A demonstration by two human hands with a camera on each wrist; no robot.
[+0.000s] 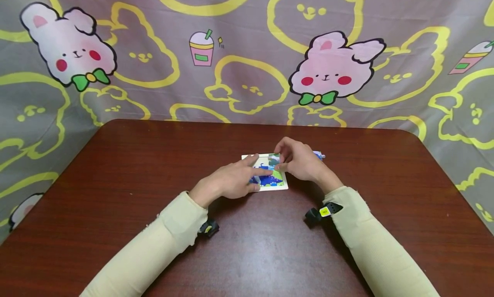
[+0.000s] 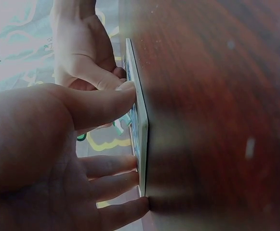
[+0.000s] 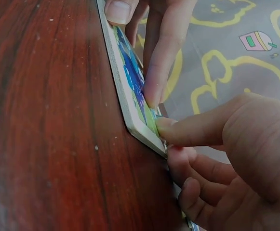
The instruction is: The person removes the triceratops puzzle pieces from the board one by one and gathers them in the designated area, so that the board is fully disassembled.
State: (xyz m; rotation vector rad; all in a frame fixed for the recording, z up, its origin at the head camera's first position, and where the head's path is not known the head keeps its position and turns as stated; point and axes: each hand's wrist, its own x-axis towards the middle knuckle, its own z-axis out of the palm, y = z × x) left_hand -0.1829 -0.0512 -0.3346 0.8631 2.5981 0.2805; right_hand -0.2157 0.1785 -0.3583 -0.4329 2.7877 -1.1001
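Filling the upper frame, a grey cloth printed with yellow cartoon outlines [image 1: 247, 39] rises behind the reddish-brown wooden bench [image 1: 154, 159]. Near centre, the left hand [image 1: 239, 177], fingers straight, presses on a thin, cream-bordered picture board [image 1: 272, 182] in blue and green; the right hand [image 1: 302, 162] curls thumb and fingers around its right edge, gripping it. The step seems to be seating part of the picture; the next move calls for careful alignment and flat pressure. The right wrist view adds the board's thick edge; the head view, its bare cream upper left.
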